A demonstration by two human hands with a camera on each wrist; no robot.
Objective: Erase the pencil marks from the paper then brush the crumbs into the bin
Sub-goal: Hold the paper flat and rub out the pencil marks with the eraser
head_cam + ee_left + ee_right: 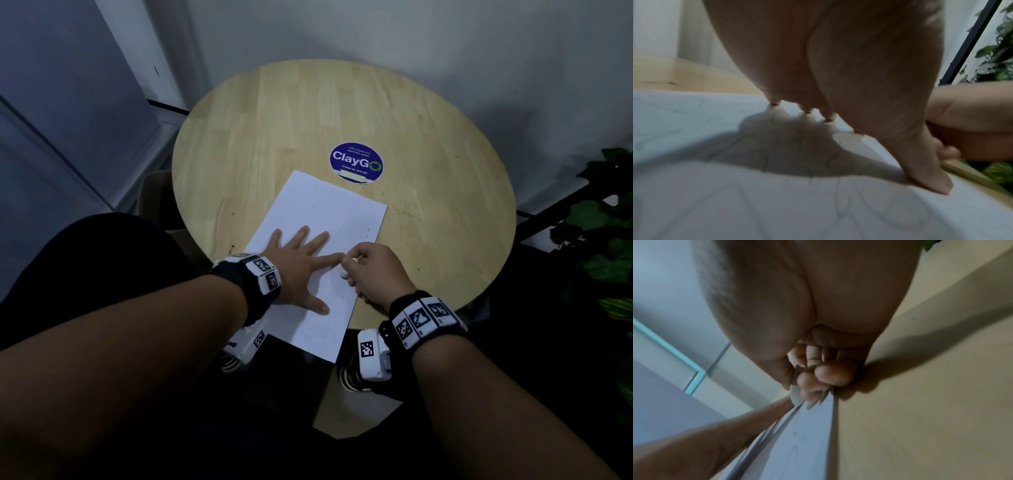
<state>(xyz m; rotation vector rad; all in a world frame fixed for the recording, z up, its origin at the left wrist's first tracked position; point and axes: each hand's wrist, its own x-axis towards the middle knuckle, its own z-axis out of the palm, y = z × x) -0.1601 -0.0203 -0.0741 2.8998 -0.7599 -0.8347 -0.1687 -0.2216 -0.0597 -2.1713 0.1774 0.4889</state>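
Pressing flat on the white rectangular sheet of paper (318, 219), the left hand (298, 263) lies just below the middle of the head view with its fingers straight and spread and its thumb stretched toward the lower edge of the sheet. It holds nothing; it only pins the paper down. In the left wrist view the same fingertips (828, 116) touch the paper, and faint grey pencil marks (838, 209) run across the lower part of that frame.

Right of the left hand, the right hand (373, 274) sits with its fingers curled tightly round a small white eraser (342, 274), which peeks out at the hand's left side and meets the paper near the sheet's right edge, close to the left index fingertip. The right wrist view shows the curled fingers (830, 374) bunched where the paper's edge meets the wood, though the eraser itself is hard to make out there.

The sheet lies slanted on the round light wooden table (274, 120), its lower corner hanging past the table's near rim. Dark crumbs (402, 209) speckle the wood right of the sheet. A round blue ClayGo sticker (356, 162) sits just above the paper's upper edge. Green plant leaves (603, 246) fill the right edge of the frame.
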